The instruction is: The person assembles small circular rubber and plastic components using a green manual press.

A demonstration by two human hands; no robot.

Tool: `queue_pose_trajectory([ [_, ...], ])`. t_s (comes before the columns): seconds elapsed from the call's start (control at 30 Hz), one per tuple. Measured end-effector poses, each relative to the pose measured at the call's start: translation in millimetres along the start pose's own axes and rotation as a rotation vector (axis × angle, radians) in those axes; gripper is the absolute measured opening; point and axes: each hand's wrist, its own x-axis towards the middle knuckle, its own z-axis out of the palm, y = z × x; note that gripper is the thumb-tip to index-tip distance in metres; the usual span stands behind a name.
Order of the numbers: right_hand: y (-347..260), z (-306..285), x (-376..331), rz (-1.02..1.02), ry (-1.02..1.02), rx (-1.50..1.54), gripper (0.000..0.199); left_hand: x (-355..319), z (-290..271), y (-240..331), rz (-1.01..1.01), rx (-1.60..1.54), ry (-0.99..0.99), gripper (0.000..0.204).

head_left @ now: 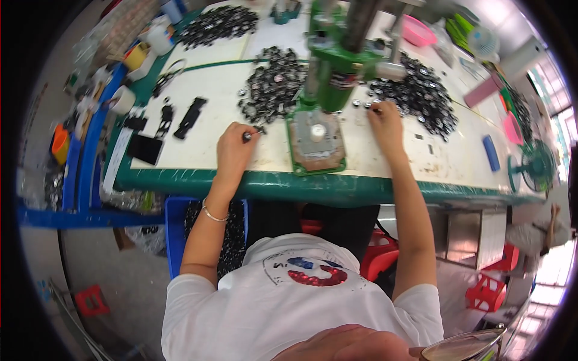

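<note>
- Along the near side of the surface, a scuffed green edge, crossed by both forearms.
- Left of the green press, the left grip, clenched around a small black part; resting on the surface or just above it, cannot tell which.
- Right of the press, the right grip, fingers bent over a small dark piece beside the right pile; cannot tell whether closed on it.
- Between the grips, the press base, with a round white disc on top and a strip of white surface to either side.
- Beyond the left grip, a middle pile of small dark pieces; at far left, another pile.
- On the left, a flat black rectangle near the edge; toward the right, a blue cylinder and a green fan.
- Below at left, a blue bin with black bits inside; off to the right, red stools on grey floor.
- On the press, a dark label, too blurred to read; across the white shirt, red and blue print with small lettering.
</note>
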Motion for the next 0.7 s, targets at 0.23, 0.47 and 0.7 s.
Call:
queue_pose_trajectory([
  [0.23,-2,-4,2,0.16,0.022,0.083,0.014,13,10,14,0.033,0.046,-0.136,0.009],
  [0.47,-6,-18,0,0.191,-0.07,-0.035,0.014,0,11,18,-0.273,-0.683,-0.138,0.013],
  [0.7,-26,-22,-2,0.167,-0.039,0.181,0.02,-12,9,19,-0.411,-0.768,-0.052,0.014],
])
